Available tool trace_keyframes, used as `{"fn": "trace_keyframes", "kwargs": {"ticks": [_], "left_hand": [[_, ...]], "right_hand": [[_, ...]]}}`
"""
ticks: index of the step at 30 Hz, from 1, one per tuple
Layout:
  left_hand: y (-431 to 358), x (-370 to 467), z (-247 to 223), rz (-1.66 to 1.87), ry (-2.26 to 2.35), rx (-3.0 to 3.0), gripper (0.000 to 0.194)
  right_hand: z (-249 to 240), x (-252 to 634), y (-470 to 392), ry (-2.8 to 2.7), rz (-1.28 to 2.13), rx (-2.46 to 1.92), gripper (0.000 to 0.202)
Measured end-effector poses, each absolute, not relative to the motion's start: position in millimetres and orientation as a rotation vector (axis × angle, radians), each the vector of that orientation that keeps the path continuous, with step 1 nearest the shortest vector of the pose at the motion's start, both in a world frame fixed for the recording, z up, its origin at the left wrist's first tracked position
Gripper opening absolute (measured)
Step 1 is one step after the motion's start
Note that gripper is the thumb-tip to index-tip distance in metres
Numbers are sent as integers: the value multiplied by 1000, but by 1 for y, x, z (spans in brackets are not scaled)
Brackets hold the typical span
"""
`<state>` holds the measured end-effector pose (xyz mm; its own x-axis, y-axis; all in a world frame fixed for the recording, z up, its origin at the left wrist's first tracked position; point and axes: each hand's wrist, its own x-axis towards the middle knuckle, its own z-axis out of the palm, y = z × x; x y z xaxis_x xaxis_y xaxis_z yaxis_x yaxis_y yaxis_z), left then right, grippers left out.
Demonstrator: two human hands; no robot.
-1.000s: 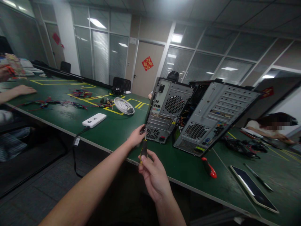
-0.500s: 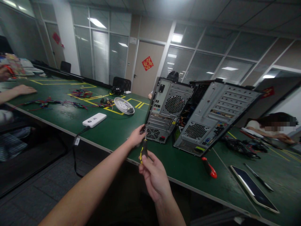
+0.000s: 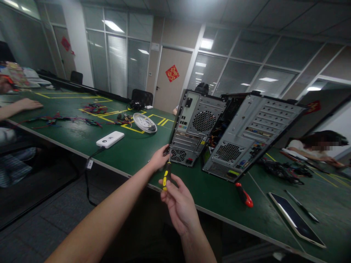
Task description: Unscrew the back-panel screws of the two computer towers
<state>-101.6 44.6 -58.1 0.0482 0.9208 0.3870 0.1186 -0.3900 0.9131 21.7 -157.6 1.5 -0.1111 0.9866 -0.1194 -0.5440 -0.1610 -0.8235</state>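
A yellow-and-black screwdriver (image 3: 166, 176) is pinched between the thumb and fingers of my right hand (image 3: 179, 204), its shaft pointing up at the lower left edge of a computer case (image 3: 189, 142). At that same edge, my left hand (image 3: 159, 159) has its fingers closed on something dark that I cannot make out. The case stands upright with its back panel, fan grilles and ports facing me. Close on its right is a second, larger computer case (image 3: 246, 135), which looks tilted.
On the green table (image 3: 137, 157) lie a white power bank (image 3: 110, 140) with a cable, a white oval cover (image 3: 144, 122), wires (image 3: 64, 118), a red-handled tool (image 3: 244, 195), a tablet (image 3: 296, 219) and a pen (image 3: 301, 205). People sit at the far left and right.
The screwdriver handle has turned in my right hand, showing more yellow, and the fingers have shifted slightly. My left hand and both cases stay in place.
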Motion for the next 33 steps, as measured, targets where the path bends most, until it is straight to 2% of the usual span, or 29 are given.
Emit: {"fn": "trace_keyframes", "kwargs": {"ticks": [8, 18, 28, 33], "left_hand": [[47, -101, -61, 1430, 1074, 1593, 64], [47, -101, -60, 1428, 1081, 1612, 64], [47, -102, -60, 1437, 1056, 1622, 63], [46, -101, -59, 1443, 1052, 1634, 64]], "right_hand": [[1, 22, -159, -717, 1574, -833, 56], [3, 21, -159, -763, 1560, -845, 64], [3, 23, -158, -772, 1557, -842, 61], [2, 23, -158, -727, 1550, -851, 67]]}}
